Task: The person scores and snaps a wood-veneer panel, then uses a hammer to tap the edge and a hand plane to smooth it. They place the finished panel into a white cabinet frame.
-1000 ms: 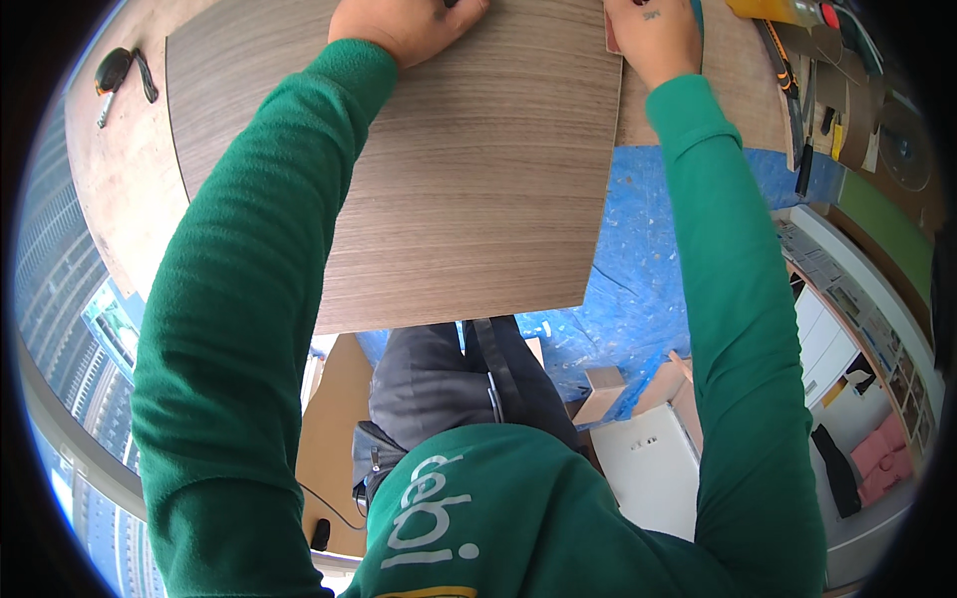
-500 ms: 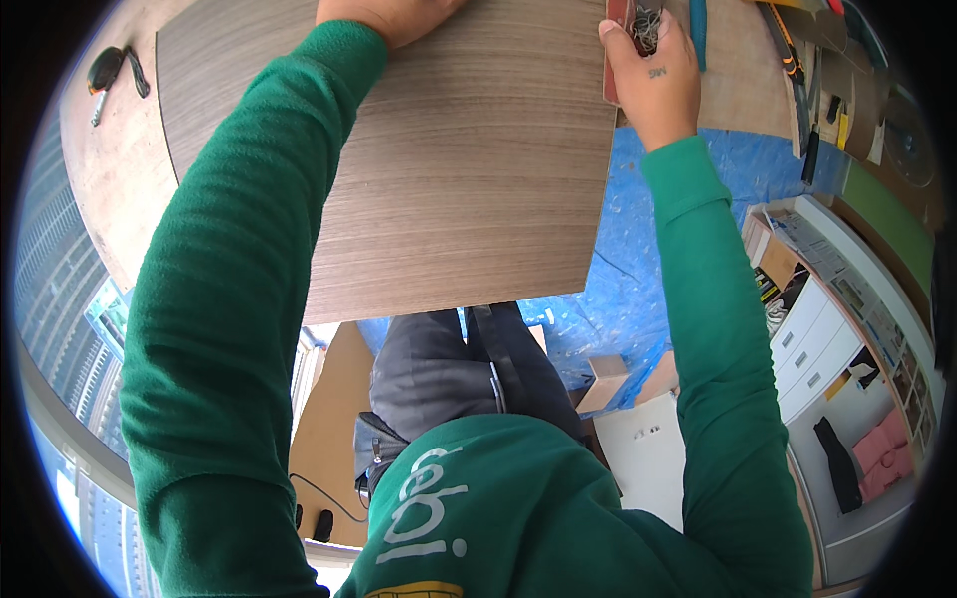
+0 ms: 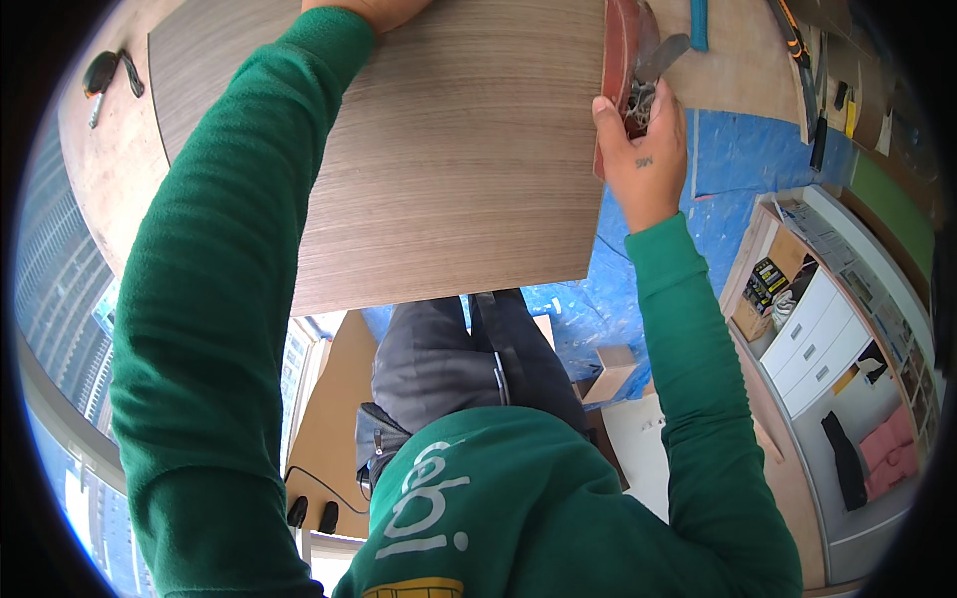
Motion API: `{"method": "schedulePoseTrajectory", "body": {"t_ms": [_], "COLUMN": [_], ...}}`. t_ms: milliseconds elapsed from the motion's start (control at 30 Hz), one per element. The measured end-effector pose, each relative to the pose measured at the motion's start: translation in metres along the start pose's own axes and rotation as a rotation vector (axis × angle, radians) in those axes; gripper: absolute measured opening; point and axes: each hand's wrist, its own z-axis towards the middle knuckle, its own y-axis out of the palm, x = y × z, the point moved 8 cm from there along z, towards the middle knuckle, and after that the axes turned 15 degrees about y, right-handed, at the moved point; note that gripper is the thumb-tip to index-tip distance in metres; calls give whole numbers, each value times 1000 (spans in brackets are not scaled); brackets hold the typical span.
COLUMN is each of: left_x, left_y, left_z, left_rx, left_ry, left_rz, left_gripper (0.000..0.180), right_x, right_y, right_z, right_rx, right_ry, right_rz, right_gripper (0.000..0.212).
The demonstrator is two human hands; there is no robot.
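A brown wood-grain panel [image 3: 459,169] lies in front of me, its near edge above my thighs. My right hand [image 3: 646,159] is closed round the near end of a reddish hand plane [image 3: 619,50], thumb on its left side. The plane lies along the panel's right edge. A grey blade [image 3: 662,58] sticks up from it, and curled shavings [image 3: 639,108] fill its opening. At the top rim, my left hand [image 3: 374,10] rests over the panel; its fingers are cut off by the picture's edge.
A tape measure [image 3: 100,74] lies on the wooden work surface [image 3: 95,164] at left. Right of the plane are a blue bar-like thing [image 3: 699,25] and an orange-and-black handled tool [image 3: 788,30]. Blue sheeting [image 3: 738,159] covers the floor. Shelving with white drawers [image 3: 812,339] stands at right.
My right hand has drawn the plane toward me along the panel's right edge, and more of its blade now shows. My left hand has shifted slightly up and left.
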Motion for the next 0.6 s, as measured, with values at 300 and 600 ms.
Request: {"method": "schedulePoseTrajectory", "body": {"t_ms": [300,600], "left_x": [-1,1], "left_y": [0,-2], "left_z": [-1,0], "left_rx": [-13,-40], "left_ry": [-27,-66], "left_rz": [-9,9], "left_gripper": [53,54], "right_x": [20,74], "right_y": [-7,-16], "right_z": [-56,-154], "right_rx": [-83,-174], "right_ry": [51,202], "right_rz": [-38,-5], "right_gripper": [75,75]}}
